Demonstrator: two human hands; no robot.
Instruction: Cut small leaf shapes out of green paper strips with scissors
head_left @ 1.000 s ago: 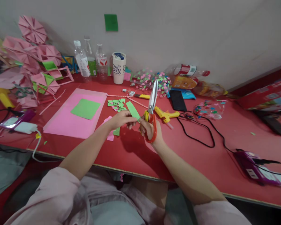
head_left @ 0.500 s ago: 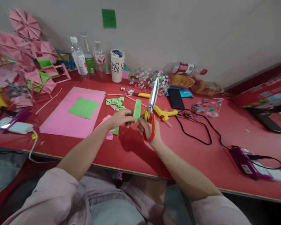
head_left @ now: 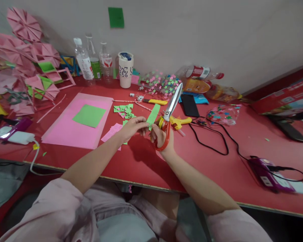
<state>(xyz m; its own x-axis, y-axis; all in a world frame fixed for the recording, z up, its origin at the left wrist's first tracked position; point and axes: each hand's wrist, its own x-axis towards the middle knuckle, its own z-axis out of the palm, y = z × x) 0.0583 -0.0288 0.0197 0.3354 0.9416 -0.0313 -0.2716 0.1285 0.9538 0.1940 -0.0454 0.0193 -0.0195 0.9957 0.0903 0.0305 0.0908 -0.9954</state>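
A green paper strip (head_left: pixel 154 114) is pinched at its lower end by my left hand (head_left: pixel 136 127), with the fingertips of my right hand (head_left: pixel 159 135) close against the same end. My right hand is also closed around the red and yellow handles of the scissors (head_left: pixel 173 102), whose blades point up and away to the right. Behind my left hand lie small green paper scraps (head_left: pixel 126 110). Pink paper pieces (head_left: pixel 111 132) rest under my left wrist. Further left, a green paper square (head_left: pixel 89 116) lies on pink paper sheets (head_left: pixel 65 131).
Bottles (head_left: pixel 83 60) and a white cup (head_left: pixel 125 72) stand along the wall. A yellow cutter (head_left: pixel 158 102), a yellow glue gun (head_left: pixel 178 122) and a phone (head_left: pixel 190 105) lie beyond my hands. Folded pink paper pieces (head_left: pixel 25 25) pile up left; a purple power strip (head_left: pixel 269 174) sits right.
The green strip and the scissors have tilted to the right. Both hands have moved slightly right and stay close together.
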